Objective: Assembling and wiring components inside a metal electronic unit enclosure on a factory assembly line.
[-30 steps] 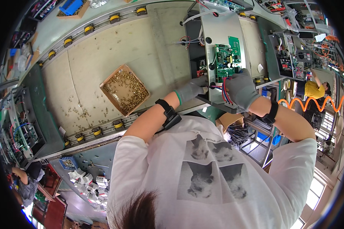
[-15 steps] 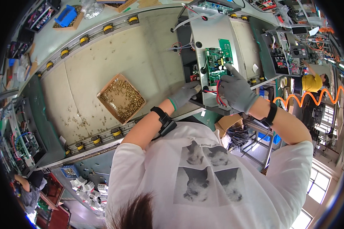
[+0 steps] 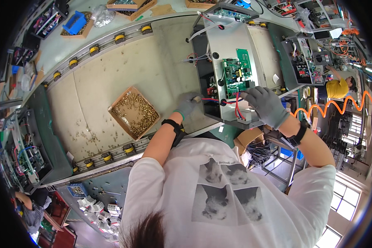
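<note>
The grey-gloved left hand (image 3: 187,105) pinches what looks like a small screw at the left edge of the grey metal chassis (image 3: 231,45); the grey-gloved right hand (image 3: 263,106) rests spread open near the red and blue wires (image 3: 237,108). A slip could drop the screw inside or snag those wires.

Box of screws (image 3: 134,112) on the conveyor (image 3: 91,82), left of the metal chassis (image 3: 233,62) with circuit board (image 3: 235,76)
</note>
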A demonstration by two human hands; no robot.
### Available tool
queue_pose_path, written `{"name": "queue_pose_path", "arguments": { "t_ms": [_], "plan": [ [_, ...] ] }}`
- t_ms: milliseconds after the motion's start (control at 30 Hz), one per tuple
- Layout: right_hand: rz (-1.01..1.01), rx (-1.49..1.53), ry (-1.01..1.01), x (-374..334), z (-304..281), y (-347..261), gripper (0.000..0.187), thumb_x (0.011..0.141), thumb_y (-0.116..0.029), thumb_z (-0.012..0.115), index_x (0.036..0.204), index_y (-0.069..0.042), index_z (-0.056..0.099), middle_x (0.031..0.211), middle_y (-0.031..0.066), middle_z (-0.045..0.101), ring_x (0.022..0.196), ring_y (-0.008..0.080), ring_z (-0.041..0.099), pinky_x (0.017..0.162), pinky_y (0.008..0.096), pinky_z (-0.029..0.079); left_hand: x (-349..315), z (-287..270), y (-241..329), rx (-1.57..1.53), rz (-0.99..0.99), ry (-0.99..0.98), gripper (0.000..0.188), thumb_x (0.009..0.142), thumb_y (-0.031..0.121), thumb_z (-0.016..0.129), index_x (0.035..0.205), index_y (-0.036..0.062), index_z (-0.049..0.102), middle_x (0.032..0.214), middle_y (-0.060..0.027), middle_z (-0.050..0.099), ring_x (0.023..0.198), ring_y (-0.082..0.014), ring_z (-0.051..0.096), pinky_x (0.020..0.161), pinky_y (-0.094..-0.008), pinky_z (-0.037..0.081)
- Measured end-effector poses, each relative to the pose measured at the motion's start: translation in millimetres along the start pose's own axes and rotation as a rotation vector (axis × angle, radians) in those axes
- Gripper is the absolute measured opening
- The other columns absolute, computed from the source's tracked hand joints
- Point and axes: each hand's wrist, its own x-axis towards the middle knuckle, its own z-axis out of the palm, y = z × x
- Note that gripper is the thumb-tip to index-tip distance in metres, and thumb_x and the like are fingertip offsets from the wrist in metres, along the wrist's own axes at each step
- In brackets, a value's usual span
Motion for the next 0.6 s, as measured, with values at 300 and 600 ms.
{"name": "queue_pose_path", "arguments": {
  "t_ms": [300,600],
  "plan": [
    [0.171,0.365,0.145,-11.3,-9.8,-19.9,0.040,0.078,-0.014,0.056,0.118,-0.010,0.053,0.114,0.0091,0.055,0.100,0.0302,0.053,0.083,0.0412,0.042,-20.3,-7.5,16.3,0.323,0.065,-0.231,0.030,0.088,0.024,0.053,0.116,0.0178,0.062,0.118,-0.0109,0.058,0.107,-0.0288,0.055,0.092,-0.0349,0.044],
    [0.170,0.462,0.298,-9.4,7.3,-61.0,0.035,0.069,-0.022,0.062,0.100,-0.007,0.056,0.098,0.0123,0.055,0.087,0.0310,0.054,0.074,0.0425,0.043,-13.5,5.3,57.1,0.288,0.188,-0.197,0.027,0.085,0.020,0.054,0.109,0.0135,0.065,0.107,-0.0123,0.062,0.098,-0.0268,0.058,0.090,-0.0394,0.044]
  ]
}}
